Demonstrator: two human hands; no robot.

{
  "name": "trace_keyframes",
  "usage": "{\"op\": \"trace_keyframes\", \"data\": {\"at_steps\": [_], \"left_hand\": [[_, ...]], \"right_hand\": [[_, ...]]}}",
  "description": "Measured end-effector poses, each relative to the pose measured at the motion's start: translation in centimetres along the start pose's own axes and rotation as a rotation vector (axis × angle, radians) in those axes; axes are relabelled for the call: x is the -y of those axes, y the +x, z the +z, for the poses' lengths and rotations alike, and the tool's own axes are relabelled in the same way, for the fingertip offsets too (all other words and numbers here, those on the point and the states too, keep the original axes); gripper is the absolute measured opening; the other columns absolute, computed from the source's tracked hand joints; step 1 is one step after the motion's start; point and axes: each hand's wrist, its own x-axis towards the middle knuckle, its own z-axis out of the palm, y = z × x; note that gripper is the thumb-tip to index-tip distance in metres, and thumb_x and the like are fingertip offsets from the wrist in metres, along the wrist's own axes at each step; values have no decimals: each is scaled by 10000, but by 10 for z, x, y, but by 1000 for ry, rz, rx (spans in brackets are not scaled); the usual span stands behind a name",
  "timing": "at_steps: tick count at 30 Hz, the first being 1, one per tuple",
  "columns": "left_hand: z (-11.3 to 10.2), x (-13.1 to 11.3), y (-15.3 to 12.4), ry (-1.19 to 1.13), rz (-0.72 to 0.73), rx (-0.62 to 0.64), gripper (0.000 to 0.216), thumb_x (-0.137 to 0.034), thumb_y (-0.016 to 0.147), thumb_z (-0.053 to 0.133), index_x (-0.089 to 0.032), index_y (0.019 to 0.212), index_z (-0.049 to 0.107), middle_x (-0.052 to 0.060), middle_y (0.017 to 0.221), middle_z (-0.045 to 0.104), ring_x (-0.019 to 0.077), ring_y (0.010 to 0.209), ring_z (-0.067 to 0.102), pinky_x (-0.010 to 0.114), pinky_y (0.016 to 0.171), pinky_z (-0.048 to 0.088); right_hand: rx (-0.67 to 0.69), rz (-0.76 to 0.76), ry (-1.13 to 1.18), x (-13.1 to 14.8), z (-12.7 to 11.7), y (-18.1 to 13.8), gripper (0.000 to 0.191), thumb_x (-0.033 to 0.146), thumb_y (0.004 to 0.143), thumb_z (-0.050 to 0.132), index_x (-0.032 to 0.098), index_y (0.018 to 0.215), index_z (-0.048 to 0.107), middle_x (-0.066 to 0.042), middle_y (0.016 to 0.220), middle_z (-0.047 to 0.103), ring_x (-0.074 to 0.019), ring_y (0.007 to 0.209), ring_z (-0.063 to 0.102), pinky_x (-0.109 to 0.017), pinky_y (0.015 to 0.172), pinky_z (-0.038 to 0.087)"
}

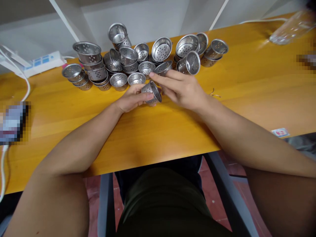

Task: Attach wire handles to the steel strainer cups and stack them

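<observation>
A small perforated metal strainer cup (149, 89) is tilted in my left hand (130, 98), its mouth turned to the right. The thumb presses on its side, and the other fingers are mostly hidden behind it. Close to the cup's rim is my right hand (185, 88), with index and middle fingers stretched out to the left. Whether its lower fingers touch the rim I cannot tell. Right behind both hands, more strainer cups stand in a cluster, among them an upright cup (118, 80) and a cup tipped on its side (192, 63).
Stacked cups (87, 54) rise at the back left. A white power strip (45, 64) and a phone-like device (12, 123) with a cable lie left. Thin wire bits (214, 94) lie right of my right hand. A clear plastic bottle (287, 31) is at the far right.
</observation>
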Motion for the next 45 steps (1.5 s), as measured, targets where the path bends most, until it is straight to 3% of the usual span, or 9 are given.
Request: {"op": "trace_keyframes", "data": {"at_steps": [5, 12, 26, 35, 40, 45], "left_hand": [[-4, 1, 0, -1, 2, 6, 717, -767, 819, 1214, -215, 1160, 908, 89, 1086, 933, 253, 963, 923, 366, 858, 798], [-3, 1, 0, 44, 21, -12, 750, -839, 824, 1180, -222, 1139, 892, 72, 1076, 903, 244, 939, 912, 395, 863, 817], [-7, 7, 0, 88, 32, -28, 808, -888, 843, 1144, -218, 1188, 854, 115, 1090, 894, 373, 1110, 963, 539, 953, 854], [-8, 9, 0, 97, 31, -24, 819, -908, 845, 1144, -217, 1180, 860, 110, 1078, 894, 358, 1096, 963, 521, 951, 845], [-10, 10, 0, 80, 22, -3, 802, -876, 853, 1160, -206, 1175, 862, 110, 1092, 900, 349, 1083, 963, 515, 962, 841], [-7, 6, 0, -1, 0, 37, 742, -798, 879, 1182, -205, 1196, 868, 74, 1120, 916, 272, 1044, 939, 431, 977, 833]], "right_hand": [[-43, 34, 34, 3, 0, -1, 518, 526, 1385, 551, 392, 1808, 817, -70, 1235, 837, -271, 1080, 867, -436, 1045, 764], [0, 87, 117, 4, -2, -2, 542, 586, 1387, 510, 382, 1769, 837, -92, 1258, 820, -291, 1142, 851, -486, 1121, 761], [49, 60, 149, 6, -6, 0, 470, 547, 1343, 576, 350, 1650, 872, -98, 1214, 768, -313, 1124, 830, -498, 1066, 757], [77, 0, 100, 13, -12, 6, 451, 531, 1373, 491, 315, 1485, 871, -113, 1210, 793, -311, 1070, 810, -502, 1001, 746], [111, -42, 64, 17, -14, 9, 470, 464, 1384, 443, 294, 1510, 862, -94, 1134, 757, -292, 1042, 811, -469, 971, 735], [64, -132, 95, 13, -13, 7, 422, 358, 1384, 457, 289, 1553, 837, -68, 1177, 753, -262, 1033, 815, -444, 965, 741]]}}
